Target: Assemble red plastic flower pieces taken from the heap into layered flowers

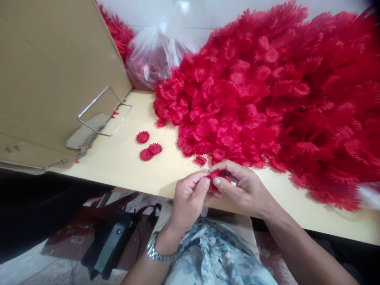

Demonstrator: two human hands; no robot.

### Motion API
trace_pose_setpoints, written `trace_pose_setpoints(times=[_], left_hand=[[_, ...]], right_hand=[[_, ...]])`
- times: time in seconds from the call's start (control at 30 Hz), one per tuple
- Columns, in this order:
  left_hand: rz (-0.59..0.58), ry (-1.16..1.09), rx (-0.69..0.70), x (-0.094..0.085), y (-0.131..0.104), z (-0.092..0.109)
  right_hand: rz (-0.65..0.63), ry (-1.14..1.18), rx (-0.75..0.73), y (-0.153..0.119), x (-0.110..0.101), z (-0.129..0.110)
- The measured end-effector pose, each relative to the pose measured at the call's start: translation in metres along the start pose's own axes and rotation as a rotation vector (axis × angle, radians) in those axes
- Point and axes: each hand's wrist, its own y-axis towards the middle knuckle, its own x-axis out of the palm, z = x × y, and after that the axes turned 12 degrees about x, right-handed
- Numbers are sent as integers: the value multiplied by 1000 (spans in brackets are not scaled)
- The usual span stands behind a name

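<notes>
Between my two hands, just above the table's front edge, is a red fabric flower piece (218, 178) with a toothed rim. My left hand (190, 194), a metal watch at its wrist, pinches the piece's left side with thumb and fingers. From the right, my right hand (242, 186) grips it with thumb and forefinger. My fingers cover much of the piece. A small red scrap (200, 160) lies just beyond them. Farther left, a single red flower disc (143, 137) lies flat near two overlapping red discs (151, 151).
A large heap of red flower pieces (231, 107) covers the table's back and right. Behind it stands a clear plastic bag (151, 55) with red pieces inside. A cardboard box (53, 71) with a bent wire handle (103, 113) stands left. A black bag (109, 241) is below the table (148, 174).
</notes>
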Motion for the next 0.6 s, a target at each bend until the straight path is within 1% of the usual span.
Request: trace_pose_setpoints(times=[0.03, 0.07, 0.13, 0.2, 0.33, 0.47, 0.6], left_hand=[[6, 6, 0, 0, 0, 1], [15, 20, 0, -1, 0, 2], [27, 55, -2, 0, 0, 5], [9, 79, -9, 1, -1, 8], [-55, 123, -32, 1, -4, 10], [-73, 169, -63, 0, -4, 6], [-87, 237, -70, 0, -5, 3]], right_hand=[[-1, 17, -3, 0, 0, 0], [29, -6, -23, 0, 0, -1], [143, -131, -89, 0, 0, -1], [226, -248, -130, 0, 0, 0], [258, -397, -156, 0, 2, 3], [332, -557, -239, 0, 4, 6], [385, -678, -281, 0, 6, 9]])
